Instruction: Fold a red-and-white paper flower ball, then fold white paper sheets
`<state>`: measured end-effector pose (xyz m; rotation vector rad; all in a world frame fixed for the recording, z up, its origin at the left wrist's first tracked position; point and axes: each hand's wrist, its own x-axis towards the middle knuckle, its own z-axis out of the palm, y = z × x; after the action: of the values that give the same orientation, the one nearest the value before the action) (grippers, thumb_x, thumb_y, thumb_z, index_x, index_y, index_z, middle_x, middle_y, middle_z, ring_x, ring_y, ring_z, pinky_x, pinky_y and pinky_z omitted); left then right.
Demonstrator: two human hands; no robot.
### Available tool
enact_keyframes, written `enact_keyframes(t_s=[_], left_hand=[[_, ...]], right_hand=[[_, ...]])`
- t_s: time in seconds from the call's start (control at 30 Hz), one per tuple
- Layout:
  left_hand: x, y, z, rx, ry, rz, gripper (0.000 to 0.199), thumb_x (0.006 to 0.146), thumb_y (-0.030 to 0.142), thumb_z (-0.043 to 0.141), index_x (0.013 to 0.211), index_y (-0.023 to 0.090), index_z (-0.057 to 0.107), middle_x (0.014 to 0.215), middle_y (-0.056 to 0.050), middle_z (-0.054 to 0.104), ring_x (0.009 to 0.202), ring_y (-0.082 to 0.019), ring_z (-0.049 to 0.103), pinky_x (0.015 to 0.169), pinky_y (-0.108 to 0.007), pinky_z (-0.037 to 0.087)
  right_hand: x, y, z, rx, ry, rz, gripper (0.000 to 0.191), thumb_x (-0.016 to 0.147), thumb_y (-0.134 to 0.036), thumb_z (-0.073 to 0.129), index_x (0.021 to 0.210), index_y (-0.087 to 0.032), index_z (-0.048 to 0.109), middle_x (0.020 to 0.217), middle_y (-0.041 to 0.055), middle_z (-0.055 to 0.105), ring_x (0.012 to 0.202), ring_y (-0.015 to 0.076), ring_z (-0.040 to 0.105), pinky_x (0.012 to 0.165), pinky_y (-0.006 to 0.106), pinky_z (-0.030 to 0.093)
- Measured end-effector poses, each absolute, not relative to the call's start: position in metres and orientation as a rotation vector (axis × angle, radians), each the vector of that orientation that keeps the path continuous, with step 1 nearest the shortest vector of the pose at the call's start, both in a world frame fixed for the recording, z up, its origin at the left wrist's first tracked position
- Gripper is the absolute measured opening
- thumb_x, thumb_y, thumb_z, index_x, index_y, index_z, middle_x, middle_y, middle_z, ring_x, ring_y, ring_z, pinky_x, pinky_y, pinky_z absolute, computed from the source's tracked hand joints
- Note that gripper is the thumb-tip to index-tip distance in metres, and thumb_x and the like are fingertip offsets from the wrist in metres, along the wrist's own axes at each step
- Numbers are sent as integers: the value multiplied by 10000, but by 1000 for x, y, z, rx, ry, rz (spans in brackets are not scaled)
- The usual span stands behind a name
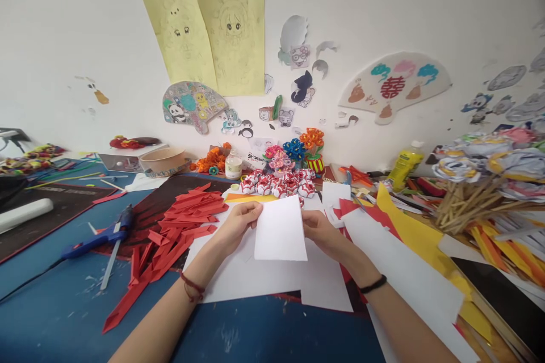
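A small white sheet of paper [281, 232] is held up between my hands, above larger white sheets on the table. My left hand [240, 224] pinches its upper left edge, thumb in front. At its right edge my right hand [321, 229] grips the sheet, with the fingers partly behind it. Just beyond the sheet sit several red-and-white paper flowers [276, 182]. Left of my left hand lies a heap of folded red paper strips [179, 227].
A blue hot glue gun [100, 238] lies at left. More white sheets [400, 266], yellow paper [409, 227] and a dark tablet-like slab [502, 300] are at right. Paper flowers on sticks [460, 195], a yellow bottle [406, 164] and a round bowl [164, 161] stand farther back.
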<state>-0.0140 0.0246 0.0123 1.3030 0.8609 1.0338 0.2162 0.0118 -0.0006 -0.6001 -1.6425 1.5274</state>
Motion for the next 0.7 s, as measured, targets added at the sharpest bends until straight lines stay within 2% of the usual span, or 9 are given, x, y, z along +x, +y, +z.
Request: enact_keyframes(t_s=[0.13, 0.47, 0.7], left_hand=[[-12, 24, 12, 1284, 866, 1024, 344, 782, 445, 670, 674, 149, 532, 630, 44, 399, 563, -84, 319, 531, -216, 249], [-12, 23, 12, 1269, 867, 1032, 336, 779, 434, 679, 669, 145, 548, 637, 40, 420, 572, -83, 341, 532, -212, 266], [-13, 25, 9, 1245, 877, 1027, 322, 775, 447, 676, 712, 151, 567, 648, 32, 456, 583, -93, 402, 564, -216, 308]], right_hand=[[217, 11, 0, -576, -1656, 1529, 557, 777, -620, 611, 1063, -146, 676, 638, 20, 611, 526, 137, 530, 543, 270, 427], [219, 10, 5, -537, -1617, 1596, 554, 783, -588, 634, 1116, -147, 651, 746, 44, 637, 569, 135, 558, 570, 269, 436], [221, 11, 5, -583, -1601, 1589, 423, 842, -483, 624, 1115, -162, 659, 797, 49, 637, 599, 132, 555, 569, 260, 447]])
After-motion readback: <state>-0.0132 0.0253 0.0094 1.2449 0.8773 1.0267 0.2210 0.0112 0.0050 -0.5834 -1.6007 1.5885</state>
